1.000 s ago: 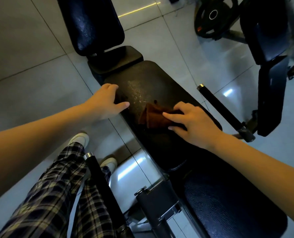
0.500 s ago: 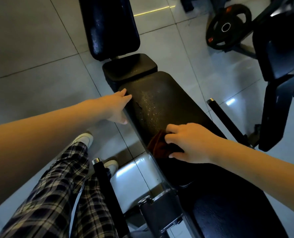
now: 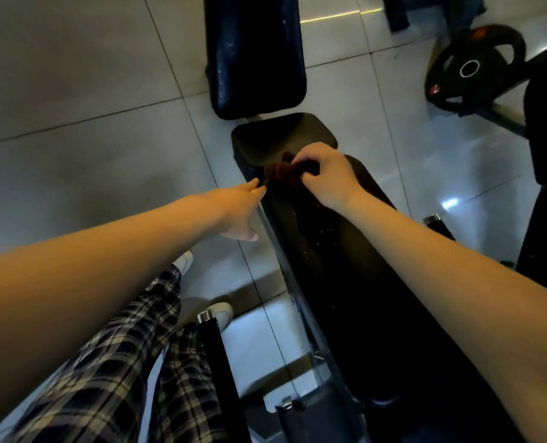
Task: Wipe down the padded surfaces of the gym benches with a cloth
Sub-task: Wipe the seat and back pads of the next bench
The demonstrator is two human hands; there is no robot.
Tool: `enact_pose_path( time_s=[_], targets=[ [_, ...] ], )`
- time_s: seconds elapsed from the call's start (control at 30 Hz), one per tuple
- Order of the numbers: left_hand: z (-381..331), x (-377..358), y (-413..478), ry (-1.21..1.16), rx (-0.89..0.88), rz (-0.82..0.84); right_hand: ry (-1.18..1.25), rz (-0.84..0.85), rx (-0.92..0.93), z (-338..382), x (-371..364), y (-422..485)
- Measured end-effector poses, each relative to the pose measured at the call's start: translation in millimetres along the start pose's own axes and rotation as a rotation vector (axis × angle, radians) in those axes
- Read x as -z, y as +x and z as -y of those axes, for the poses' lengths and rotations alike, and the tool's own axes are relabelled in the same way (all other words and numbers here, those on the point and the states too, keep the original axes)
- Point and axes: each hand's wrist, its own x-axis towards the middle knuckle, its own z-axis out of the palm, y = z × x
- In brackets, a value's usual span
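A person leans over a long black padded bench (image 3: 345, 266). The right hand (image 3: 324, 177) curls its fingers around a small dark red-brown cloth (image 3: 281, 172) and holds it all bunched up. The cloth sits at the far end of the long pad, right where the pad meets a small square black pad (image 3: 281, 132).

The left hand (image 3: 238, 209) holds nothing. Its fingers are straight and it lies along the left edge of the bench. Its fingertips are just beside the cloth, but I cannot tell if they touch it.

Past the small pad there is another long shiny black pad (image 3: 253, 52). A round black weight plate (image 3: 471, 67) with a silver middle lies far off to the right on the grey tiled floor (image 3: 74, 155).

The person wears dark checked trousers (image 3: 122, 362) and white shoes (image 3: 222, 311), and stands left of the bench. A black bar with a silver cap (image 3: 206, 316) is just beside one shoe.
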Motion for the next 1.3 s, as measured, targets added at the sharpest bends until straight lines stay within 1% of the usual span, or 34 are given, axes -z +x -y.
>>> enact_pose_path(
  time_s=[0.1, 0.2, 0.27, 0.37, 0.43, 0.5, 0.57, 0.63, 0.7, 0.73, 0.83, 0.87, 0.9, 0.93, 0.97, 1.03, 1.07, 1.1, 1.17, 1.23, 1.27, 1.3],
  targets=[
    [5.1, 1.9, 5.3, -0.027, -0.007, 0.0, -0.061, 0.03, 0.048, -2.9, -19.5, 14.7],
    [9.6, -0.7, 7.8, -0.108, 0.01, -0.017, -0.056, 0.158, 0.115, -3.1, -19.7, 6.8],
    [7.9, -1.8, 6.9, -0.205, -0.006, -0.097, 0.013, 0.242, 0.147, -1.8, -11.0, -12.3],
    [-6.1, -0.7, 7.2, -0.269, -0.15, -0.271, 0.095, 0.374, 0.169, -3.6, 4.6, -39.7],
    [-19.2, -2.7, 8.2, -0.233, -0.236, -0.305, 0.148, 0.446, 0.143, -5.3, 15.3, -52.4],
    [-28.8, -7.0, 9.5, -0.202, -0.27, -0.331, 0.113, 0.467, 0.115, -6.9, 25.5, -60.8],
    [-31.9, -9.6, 9.9, -0.147, -0.264, -0.415, 0.035, 0.435, 0.116, -9.3, 34.9, -62.3],
    [-31.1, -9.7, 9.7, -0.075, -0.303, -0.502, -0.112, 0.435, 0.129, -11.8, 45.7, -57.9],
    [-30.8, -4.9, 8.8, -0.087, -0.343, -0.542, -0.27, 0.416, 0.153, -17.0, 54.4, -45.0],
    [-31.6, 0.5, 8.3, -0.105, -0.349, -0.556, -0.303, 0.367, 0.168, -16.1, 57.5, -36.5],
    [-32.0, 22.6, 14.8, -0.189, -0.289, -0.673, -0.351, 0.066, 0.279, -5.4, 54.8, -12.1],
    [-31.2, 28.3, 18.0, -0.211, -0.261, -0.71, -0.364, 0.015, 0.313, -2.9, 49.6, -5.2],
    [-30.0, 31.2, 21.9, -0.211, -0.224, -0.706, -0.382, 0.001, 0.331, -1.7, 42.9, 0.7],
    [-29.3, 31.0, 26.9, -0.185, -0.178, -0.65, -0.389, 0.064, 0.292, -1.5, 35.6, 4.0],
    [-29.3, 28.5, 32.9, -0.137, -0.124, -0.546, -0.384, 0.15, 0.243, -6.3, 26.7, 6.2],
    [-28.9, 21.0, 43.6, -0.024, -0.028, -0.281, -0.344, 0.351, 0.109, -18.2, 14.4, 8.9],
    [-28.1, 17.4, 48.4, -0.018, -0.005, -0.219, -0.3, 0.381, 0.058, -22.4, 11.2, 11.8],
    [-26.5, 14.9, 53.5, -0.052, 0.0, -0.203, -0.228, 0.371, 0.016, -24.3, 8.3, 14.7],
    [-22.3, 11.4, 62.7, -0.187, 0.005, -0.246, -0.151, 0.326, -0.033, -24.8, 3.5, 21.6],
    [-20.2, 9.1, 66.0, -0.323, 0.061, -0.344, -0.213, 0.29, -0.042, -25.8, -0.4, 26.0],
    [-21.1, 9.1, 65.2, -0.334, 0.082, -0.393, -0.25, 0.261, -0.038, -26.7, -0.9, 26.5],
    [-23.5, 10.2, 63.7, -0.297, 0.088, -0.411, -0.288, 0.241, -0.031, -27.3, -0.6, 25.3]
  ],
)
